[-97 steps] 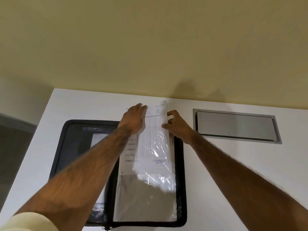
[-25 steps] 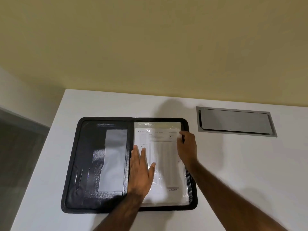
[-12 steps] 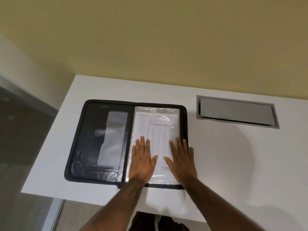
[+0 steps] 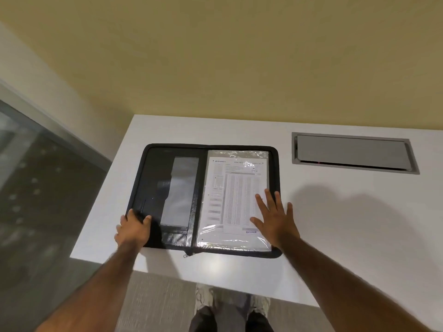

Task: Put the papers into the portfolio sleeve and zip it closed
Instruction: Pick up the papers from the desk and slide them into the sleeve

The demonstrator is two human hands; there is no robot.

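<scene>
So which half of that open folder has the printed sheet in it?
The right half, under the flat right hand, holds the printed sheet behind clear plastic; the left half shows only dark pockets.

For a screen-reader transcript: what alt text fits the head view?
A black zip portfolio lies open on a white table, papers in its clear right sleeve. The left hand grips its near-left corner; the right hand lies flat by the right edge.
</scene>
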